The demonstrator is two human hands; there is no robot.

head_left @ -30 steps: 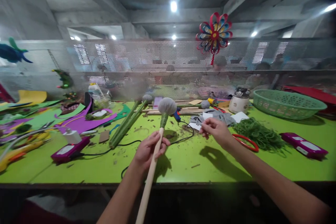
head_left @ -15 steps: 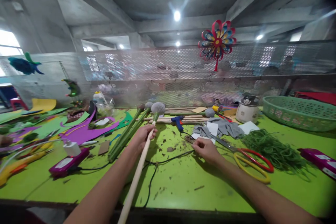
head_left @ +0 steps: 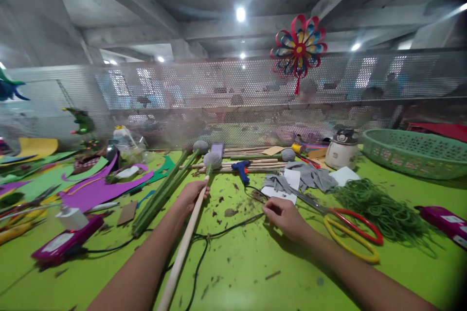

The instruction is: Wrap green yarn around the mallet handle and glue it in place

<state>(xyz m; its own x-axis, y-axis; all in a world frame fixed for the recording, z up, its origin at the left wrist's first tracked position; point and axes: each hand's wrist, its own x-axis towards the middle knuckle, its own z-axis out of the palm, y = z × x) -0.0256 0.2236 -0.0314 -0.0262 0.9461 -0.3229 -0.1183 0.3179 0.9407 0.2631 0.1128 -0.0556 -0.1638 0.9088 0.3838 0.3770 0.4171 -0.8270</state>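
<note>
My left hand [head_left: 193,195] is closed around a pale wooden stick [head_left: 188,233] that slants up and away from me. At its far end sits a grey fabric-like ball [head_left: 212,160], with a short green wrapped part just below it. My right hand [head_left: 280,214] is over the table, its thumb and fingers pinched together near a black cord [head_left: 237,226]. What lies between those fingertips, if anything, is too small to make out. A blue glue gun [head_left: 241,171] rests beyond the hands. Right of it are grey cloth scraps [head_left: 310,176] and scissors [head_left: 352,228] with red and yellow handles.
Green-wrapped sticks [head_left: 164,194] with ball ends lie at left, beside purple craft sheets [head_left: 91,194] and a purple power box [head_left: 67,242]. Tangled green yarn [head_left: 375,209], a green basket [head_left: 412,160] and a white jar [head_left: 341,153] occupy the right. Brown debris dots the green tabletop [head_left: 299,272].
The view has turned slightly to the right. My left hand has lowered the stick a little, its grey ball now lower in the picture. My right hand stays pinched, slightly lower.
</note>
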